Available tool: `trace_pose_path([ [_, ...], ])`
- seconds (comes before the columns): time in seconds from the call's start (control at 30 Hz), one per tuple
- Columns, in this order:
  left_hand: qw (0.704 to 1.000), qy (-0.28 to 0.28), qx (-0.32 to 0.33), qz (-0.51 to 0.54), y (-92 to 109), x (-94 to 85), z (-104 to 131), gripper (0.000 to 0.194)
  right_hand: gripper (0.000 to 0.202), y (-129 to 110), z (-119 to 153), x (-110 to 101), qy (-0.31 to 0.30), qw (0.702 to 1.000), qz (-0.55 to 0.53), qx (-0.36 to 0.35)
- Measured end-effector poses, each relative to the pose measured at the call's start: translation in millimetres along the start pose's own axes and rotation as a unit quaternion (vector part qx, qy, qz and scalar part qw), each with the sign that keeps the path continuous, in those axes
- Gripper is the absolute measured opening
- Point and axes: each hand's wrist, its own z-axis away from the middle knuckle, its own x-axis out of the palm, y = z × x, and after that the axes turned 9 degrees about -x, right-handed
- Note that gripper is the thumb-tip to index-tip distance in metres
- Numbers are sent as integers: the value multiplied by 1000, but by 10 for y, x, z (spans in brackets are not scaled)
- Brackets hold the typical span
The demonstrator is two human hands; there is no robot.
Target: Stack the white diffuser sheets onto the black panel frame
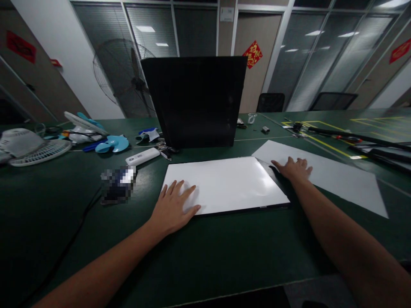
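Left hand (173, 207), fingers splayed, seemingly steadies the white panel (227, 184) towards the desk's (231, 252) near edge; right hand (294, 169), fingers spread, over the white sheet (343, 184).

1 white panel (226, 184), 1 white sheet (337, 177) at 3 o'clock, 1 black panel (195, 102) at 12 — 2 chairs (271, 103) at 2, 1 standing fan (138, 83) at 10.

Around a white panel (224, 184) laid on the green surface (224, 256), a black panel (199, 102) is stood behind, a white sheet (334, 177) is spread at right, and a blue fan blade (117, 143) is placed at rear left
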Motion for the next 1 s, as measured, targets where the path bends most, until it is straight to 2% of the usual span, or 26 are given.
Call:
trace_pose_path([
  [0.1,1000,-2,7,-3,-10,27,-14,80,117,13,-57,41,-44,998,-15,31],
  [0.27,999,-32,6,-2,-22,67,-45,82,107,-58,-79,7,-71,996,-14,49],
  [0.43,999,-38,10,10,-28,66,-54,81,87,-96,22,-142,-40,998,-16,36],
  [0.57,999,-34,13,14,-39,75,-49,78,62,-13,120,-357,8,999,-19,42],
  [0.63,999,-32,13,16,-45,81,-45,77,58,-23,179,-474,32,999,-18,40],
  [0.7,999,-31,12,18,-50,84,-41,78,61,-119,259,-573,68,997,-24,9],
  [0.8,999,-31,13,25,-54,82,-31,77,66,-413,447,-669,114,991,-31,-67],
  [0.9,999,-29,14,26,-55,83,-27,77,66,-783,729,-723,127,976,-15,-177],
  [1.0,999,-29,6,25,-53,95,-34,85,67,-1111,1060,-764,108,952,12,-284],
])
